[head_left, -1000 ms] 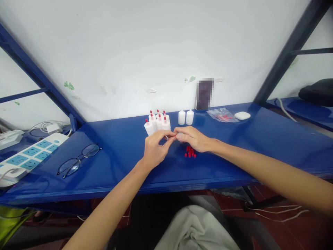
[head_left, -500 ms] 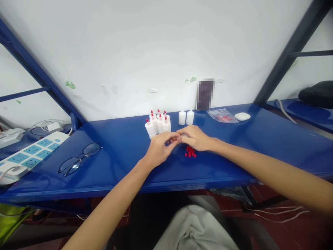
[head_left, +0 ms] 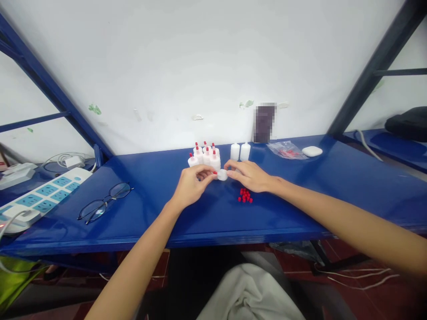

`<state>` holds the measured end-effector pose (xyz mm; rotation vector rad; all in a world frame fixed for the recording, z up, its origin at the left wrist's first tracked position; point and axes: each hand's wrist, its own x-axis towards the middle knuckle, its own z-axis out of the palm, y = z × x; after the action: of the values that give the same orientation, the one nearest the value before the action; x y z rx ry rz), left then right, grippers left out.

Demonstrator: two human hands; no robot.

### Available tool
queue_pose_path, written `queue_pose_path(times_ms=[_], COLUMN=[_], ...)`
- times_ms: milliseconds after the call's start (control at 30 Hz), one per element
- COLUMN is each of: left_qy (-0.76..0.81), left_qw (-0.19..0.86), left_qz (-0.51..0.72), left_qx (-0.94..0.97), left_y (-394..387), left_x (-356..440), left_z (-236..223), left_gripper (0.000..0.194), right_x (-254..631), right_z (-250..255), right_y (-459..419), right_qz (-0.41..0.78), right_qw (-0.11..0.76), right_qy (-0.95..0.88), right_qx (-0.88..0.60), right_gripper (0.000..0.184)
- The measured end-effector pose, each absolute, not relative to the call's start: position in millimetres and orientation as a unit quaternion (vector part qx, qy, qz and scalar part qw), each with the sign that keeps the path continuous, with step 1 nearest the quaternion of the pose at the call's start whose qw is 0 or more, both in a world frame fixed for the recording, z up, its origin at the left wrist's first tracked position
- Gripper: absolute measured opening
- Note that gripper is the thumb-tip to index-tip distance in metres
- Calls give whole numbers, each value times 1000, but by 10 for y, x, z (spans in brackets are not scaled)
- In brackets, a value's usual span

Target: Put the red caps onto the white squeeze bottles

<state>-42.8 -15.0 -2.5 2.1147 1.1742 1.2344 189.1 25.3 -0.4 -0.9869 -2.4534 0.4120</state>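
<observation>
A small white squeeze bottle (head_left: 222, 174) is between my two hands, tipped over with its red cap (head_left: 215, 172) toward the left. My left hand (head_left: 195, 184) pinches that cap between thumb and fingers. Thumb and fingers of my right hand (head_left: 248, 174) close on the bottle's other end. Just behind my left hand stands a group of several white bottles (head_left: 215, 161) with red caps. Two bottles without red caps (head_left: 240, 152) stand upright behind my right hand. Several loose red caps (head_left: 245, 195) lie in a small cluster below my right hand.
A clear plastic bag (head_left: 287, 150) with red pieces and a white oval case (head_left: 312, 151) lie at the back right. Toward the left are eyeglasses (head_left: 106, 202) and a power strip (head_left: 46, 195). A blurred dark panel (head_left: 264, 123) leans on the wall behind the blue table (head_left: 140, 226).
My hands have moved apart, the left one going left. The white bottle, hidden behind my fingers before, now shows between them. The view has shifted slightly.
</observation>
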Motion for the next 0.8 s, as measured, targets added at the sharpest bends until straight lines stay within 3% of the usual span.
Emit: queue_pose_path(times_ms=[267, 467, 600, 800], left_qy=[516, 506, 469, 381], left_qw=[134, 80, 37, -28], left_qz=[370, 358, 404, 488], left_qx=[761, 780, 785, 785], left_y=[-148, -128, -125, -207], left_x=[-721, -667, -657, -591], left_z=[23, -34, -60, -22], left_gripper=[16, 18, 18, 8], right_x=[1868, 1895, 1899, 1877], right_z=[13, -68, -139, -129], right_y=[292, 382, 454, 414], right_qz=[122, 187, 204, 153], right_qw=[286, 308, 308, 368], right_qy=[-835, -844, -842, -826], right_qx=[-454, -398, -394, -399], right_gripper=[16, 38, 23, 20])
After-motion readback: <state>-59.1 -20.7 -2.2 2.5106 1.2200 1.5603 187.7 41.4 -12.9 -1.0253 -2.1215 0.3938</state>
